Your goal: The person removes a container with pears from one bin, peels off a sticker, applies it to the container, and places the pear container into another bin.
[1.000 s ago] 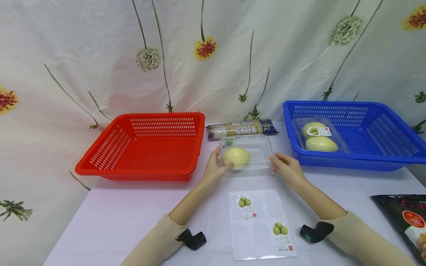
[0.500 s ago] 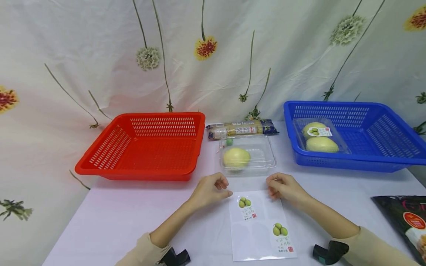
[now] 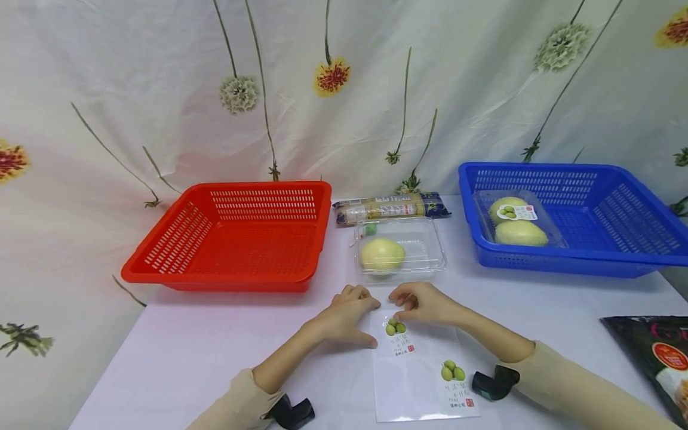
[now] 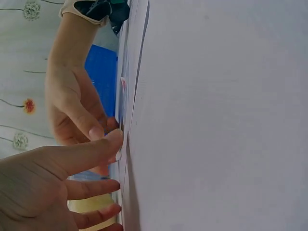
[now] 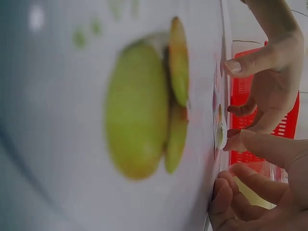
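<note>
A glossy sheet of fruit stickers [image 3: 414, 382] lies on the table, its top edge toward the back. My left hand [image 3: 344, 316] is spread at the sheet's upper left corner, thumb beside the left edge. Just above the upper left sticker [image 3: 396, 327] is my right hand [image 3: 427, 303], fingers bent and thumb toward the print. In the right wrist view, a gap shows between that hand's thumb and fingers, beside a sticker edge [image 5: 222, 134] that looks slightly raised. Behind the hands stands a clear plastic clamshell box [image 3: 421, 254] with a pale yellow-green fruit [image 3: 383, 255] inside.
A red basket [image 3: 226, 278] stands at the left. The blue basket [image 3: 564, 257] at the right holds another clear box [image 3: 553, 236] with two fruits and a label. Behind the clamshell lies a packaged roll [image 3: 389, 209]; a dark bag [image 3: 653, 352] is at the right edge.
Both hands have left the clamshell box and come forward to the sticker sheet. The right hand has then moved left to the upper left sticker.
</note>
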### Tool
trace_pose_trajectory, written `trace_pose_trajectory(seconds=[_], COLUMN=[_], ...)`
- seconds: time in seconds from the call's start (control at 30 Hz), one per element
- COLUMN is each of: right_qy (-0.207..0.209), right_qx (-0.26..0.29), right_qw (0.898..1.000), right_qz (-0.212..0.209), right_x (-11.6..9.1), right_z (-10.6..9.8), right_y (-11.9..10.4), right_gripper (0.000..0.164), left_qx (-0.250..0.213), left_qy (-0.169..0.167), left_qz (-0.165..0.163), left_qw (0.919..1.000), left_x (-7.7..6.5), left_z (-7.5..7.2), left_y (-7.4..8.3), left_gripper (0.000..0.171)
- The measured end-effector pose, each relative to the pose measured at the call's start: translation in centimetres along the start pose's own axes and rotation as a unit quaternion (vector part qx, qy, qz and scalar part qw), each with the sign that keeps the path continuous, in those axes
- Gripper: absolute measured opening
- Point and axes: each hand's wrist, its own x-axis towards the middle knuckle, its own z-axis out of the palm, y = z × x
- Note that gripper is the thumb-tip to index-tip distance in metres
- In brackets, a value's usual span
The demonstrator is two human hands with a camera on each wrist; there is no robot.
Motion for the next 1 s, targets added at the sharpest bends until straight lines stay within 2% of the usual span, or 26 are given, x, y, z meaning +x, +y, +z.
trace_pose_trajectory(seconds=[0.17,0.4,0.6,1.0], right_qy=[-0.031,-0.038,-0.041,-0.044], right_qx=[-0.048,-0.09,-0.096,-0.083], right_qw=[0.998,0.995,0.994,0.995], right_qz=[-0.01,-0.024,-0.022,-0.025], right_x=[0.6,0.8,0.8,0.9], right_z=[0.3,0.6,0.8,1.0], right_y=[-0.8,-1.3,-1.5,-1.6], right_gripper=[0.036,0.028,0.021,0.013], left_qx=[0.019,0.005,-0.005,-0.014], left_qy=[0.014,0.035,0.054,0.045], left_qz=[-0.002,0.002,0.015,-0.015], left_qw=[0.9997,0.9994,0.9984,0.9988], left_x=[0.1,0.2,0.0,0.5], left_z=[0.4,0.5,0.5,0.7], left_y=[0.0,-0.2,-0.2,-0.3], left_gripper=[0.054,0.05,0.046,0.043])
